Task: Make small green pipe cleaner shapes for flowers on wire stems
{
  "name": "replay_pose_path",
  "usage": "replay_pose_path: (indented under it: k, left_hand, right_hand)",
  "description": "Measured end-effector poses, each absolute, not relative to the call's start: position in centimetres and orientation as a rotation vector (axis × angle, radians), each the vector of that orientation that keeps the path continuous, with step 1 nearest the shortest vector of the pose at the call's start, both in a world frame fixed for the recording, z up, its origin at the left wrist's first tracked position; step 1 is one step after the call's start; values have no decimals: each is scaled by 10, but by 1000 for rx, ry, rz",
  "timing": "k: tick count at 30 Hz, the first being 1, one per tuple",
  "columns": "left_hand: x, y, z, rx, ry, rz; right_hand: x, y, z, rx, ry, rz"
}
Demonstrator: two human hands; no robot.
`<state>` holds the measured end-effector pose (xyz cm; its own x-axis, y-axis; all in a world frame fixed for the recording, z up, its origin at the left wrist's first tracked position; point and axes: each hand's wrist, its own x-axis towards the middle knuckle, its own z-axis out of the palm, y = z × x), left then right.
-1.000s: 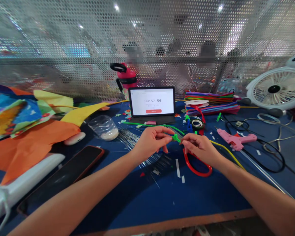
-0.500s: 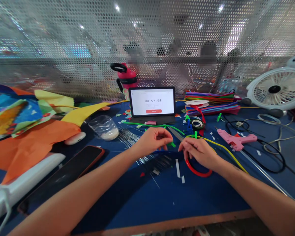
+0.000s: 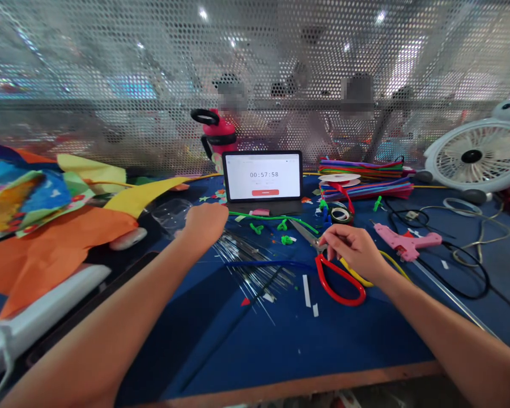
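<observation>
Hands, two, bare. Our left hand (image 3: 207, 225), left of centre, back toward us, just beside the clear plastic cup (image 3: 170, 218) and covering part of it; fingers hidden, so we cannot tell whether they are wide, narrow or holding something. Our right hand (image 3: 352, 252), right of centre, fingers bent in toward the thumb, tips over the pivot of the red-handled scissors (image 3: 342, 301); we cannot tell whether they meet, touch the scissors or grip anything.

Scissors, one pair, right of centre, blades pointing to the upper left. Yellow stem (image 3: 395, 262), one, passing under our right hand.

Green twisted pieces (image 3: 286, 240), three, at the centre, between our hands. Long green stem (image 3: 272, 216), one, just above them. Dark blue stem (image 3: 259, 263), one, lying across the loose thin wires (image 3: 250, 255), below centre.

Tablet (image 3: 263, 175), one, upper centre, reading 00:57:58; pink bottle (image 3: 221, 139) behind its left edge. Bundled coloured stems (image 3: 365, 169), right of the tablet, with a black tape roll (image 3: 341, 214) below. Pink glue gun (image 3: 408, 241) and white fan (image 3: 478, 153), at the right. Orange sheet (image 3: 59, 238), at the left.
</observation>
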<state>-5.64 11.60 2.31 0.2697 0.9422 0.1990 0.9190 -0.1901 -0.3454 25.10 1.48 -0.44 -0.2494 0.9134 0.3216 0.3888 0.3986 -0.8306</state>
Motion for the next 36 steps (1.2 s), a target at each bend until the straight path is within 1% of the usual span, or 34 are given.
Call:
replay_pose_path:
  k: [8,14,18,20,24,26,30,36]
  left_hand:
    - [-30,114,1,-2256,-1441,-92]
    - [-41,124,-14,-2289,-1449,-56]
    - [-42,122,-2,-2262,-1430,-128]
    - [-41,116,8,-2228,-1374,-232]
    - [-36,102,25,-2213,-1101,-501]
    - [-31,95,28,-2217,-1026,-553]
    - [-25,87,30,-2216,-974,-519]
    - [-27,88,30,-2230,-984,-469]
  right_hand:
    - [259,21,-3,-1082,-1590,800]
    - [259,22,-4,-1080,-1585,803]
    - [260,24,-6,-1110,-1618,805]
    - [261,27,-7,-1124,-1596,776]
    - [262,28,-6,-1180,-1645,735]
    - [260,25,-4,-1176,-1724,876]
    - [253,15,2,-996,-1694,1263]
    - [259,15,10,-920,-1437,1555]
